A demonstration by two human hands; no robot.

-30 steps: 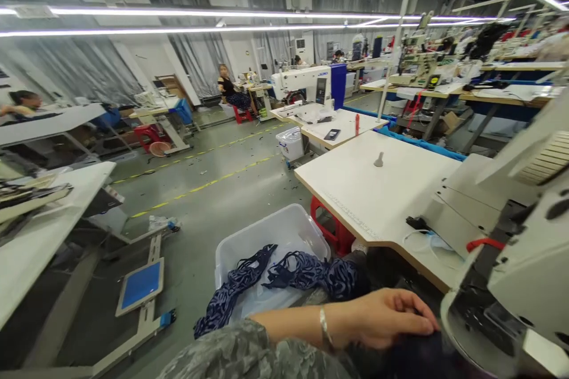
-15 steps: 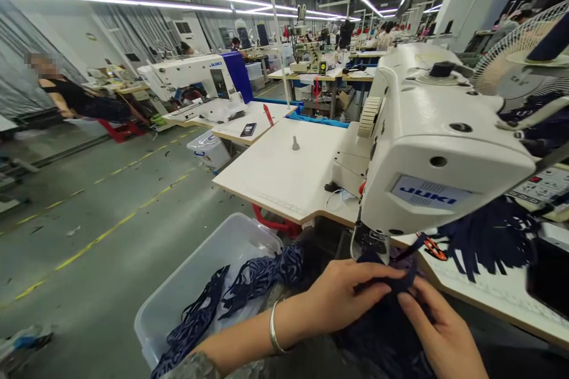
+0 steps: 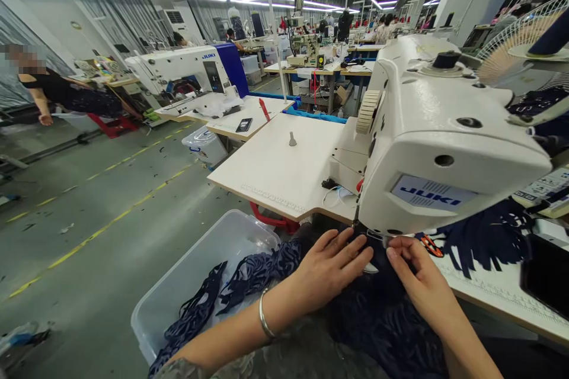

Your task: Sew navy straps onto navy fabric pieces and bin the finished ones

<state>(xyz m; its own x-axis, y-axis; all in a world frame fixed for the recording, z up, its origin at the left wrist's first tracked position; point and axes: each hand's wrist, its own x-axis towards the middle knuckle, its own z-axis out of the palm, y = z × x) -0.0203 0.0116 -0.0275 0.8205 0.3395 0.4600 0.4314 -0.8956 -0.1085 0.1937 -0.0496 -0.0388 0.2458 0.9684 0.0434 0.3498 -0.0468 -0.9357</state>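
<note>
A white sewing machine stands before me, its head over my hands. Under it, my left hand lies palm down with fingers stretched out, beside the needle area and over dark navy fabric. Just right of the presser foot, my right hand has thumb and forefinger pinched on the edge of the navy fabric. The exact edge in that pinch is partly hidden. More navy fabric hangs down over my lap. A small shiny metal piece shows near my left fingertips.
At lower left, a clear plastic bin holds bundles of navy strips. More navy strips and an orange-handled tool lie on the table at right, near a black phone-like object. A person sits far left.
My hands were together on a piece of navy fabric; now they are apart and closer to the needle area. The left has flattened out, and the right pinches near the presser foot.
</note>
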